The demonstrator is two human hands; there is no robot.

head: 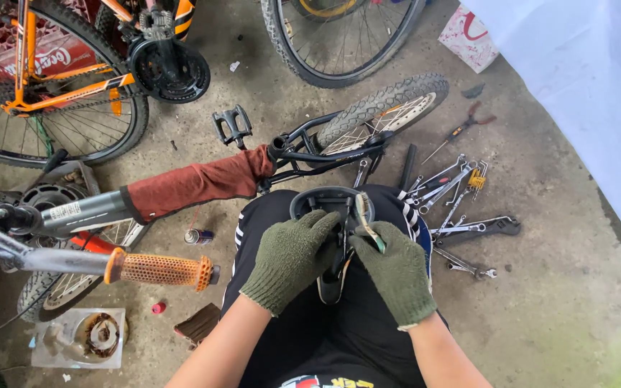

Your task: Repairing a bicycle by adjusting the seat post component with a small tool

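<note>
You're in a bike repair workshop, sitting on a stained concrete floor (540,302). Just right of your hands, loose wrenches (461,208) and pliers (468,123) lie scattered. Left of them, a small bike (203,183) lies on its side; beyond it an orange bicycle (59,79) stands. Spare wheel (339,36) ahead, spray can (198,236) near left.

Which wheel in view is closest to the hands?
The small knobby-tyred wheel of the black bike lying on the floor, just beyond the saddle that both hands hold. The orange bike's wheel and the upright top-centre wheel are farther away.
</note>
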